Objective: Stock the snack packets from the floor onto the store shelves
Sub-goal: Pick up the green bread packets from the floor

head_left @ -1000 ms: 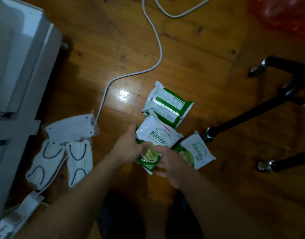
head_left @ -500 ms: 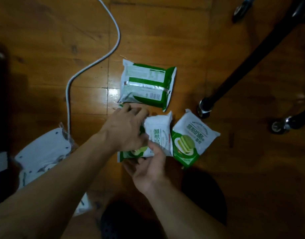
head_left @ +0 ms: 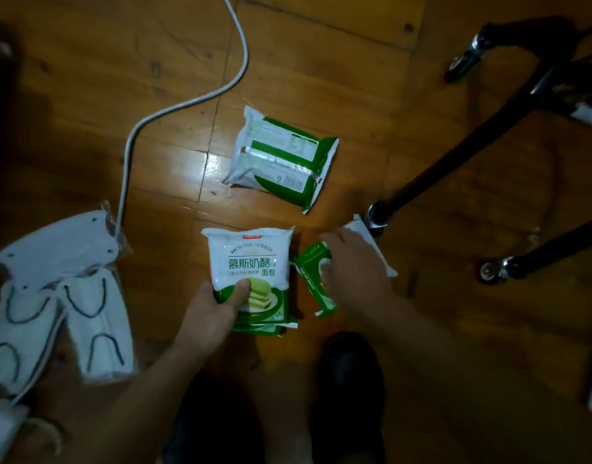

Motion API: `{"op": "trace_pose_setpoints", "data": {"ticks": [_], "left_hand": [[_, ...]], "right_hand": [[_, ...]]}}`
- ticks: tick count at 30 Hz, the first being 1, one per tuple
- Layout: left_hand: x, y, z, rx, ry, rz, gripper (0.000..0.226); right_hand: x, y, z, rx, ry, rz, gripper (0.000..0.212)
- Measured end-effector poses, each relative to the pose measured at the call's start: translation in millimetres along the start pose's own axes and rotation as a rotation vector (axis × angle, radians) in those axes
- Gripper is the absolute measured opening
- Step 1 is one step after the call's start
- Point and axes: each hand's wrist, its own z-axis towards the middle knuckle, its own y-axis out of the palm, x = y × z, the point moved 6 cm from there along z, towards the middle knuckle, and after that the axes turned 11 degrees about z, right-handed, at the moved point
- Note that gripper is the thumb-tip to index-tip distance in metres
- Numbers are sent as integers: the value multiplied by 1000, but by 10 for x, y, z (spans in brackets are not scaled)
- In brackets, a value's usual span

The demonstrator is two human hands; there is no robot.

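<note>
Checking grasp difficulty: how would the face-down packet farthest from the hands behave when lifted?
The face-down packet looks puffed and glossy, so probably light, yielding and somewhat slippery. Lying flat on the floor, it seems unlikely to roll.

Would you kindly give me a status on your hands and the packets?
Left hand grips the Mousse Cheese packet. Right hand grips the second packet. Third packet face down on the floor, untouched. Black wheeled leg close beside the right hand.
</note>
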Motion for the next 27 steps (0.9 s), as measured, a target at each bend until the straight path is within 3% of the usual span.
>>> {"op": "trace_pose_setpoints", "data": {"ticks": [1,3,5,7,9,15,17,20,22,23,25,27], "left_hand": [[-38,30,-21,12,-15,-26,19],[-81,35,-27,39,-38,-83,22],[-106,13,-3,67,-43,-101,22],[-125,25,-4,87,-47,-125,28],[-134,39,-29,79,-51,-138,34],[-154,-109,-182,8,-27,-251,53],[-40,-154,-272,-41,37,-344,44],[21,-246,-372,-40,138,-439,67],[41,-272,-460,-43,193,-429,75],[20,-275,-500,-37,184,-392,73],[-57,-266,-513,7,120,-243,45],[-144,-307,-470,127,69,-166,22]], "right_hand": [[76,-26,71,-14,-127,-173,55],[233,55,175,-200,-199,-430,75],[349,69,249,-226,-208,-554,64],[376,-2,242,-185,-195,-561,36],[387,-13,185,-188,-197,-541,24],[-258,-551,24,-163,-521,-473,34],[-685,-722,58,-224,-686,-449,16],[-1306,-574,54,-350,-897,-425,19],[-1618,-326,61,-461,-911,-444,28],[-1714,-173,99,-540,-856,-504,32],[-1713,145,189,-605,-712,-576,35],[-1693,306,243,-478,-640,-379,35]]}}
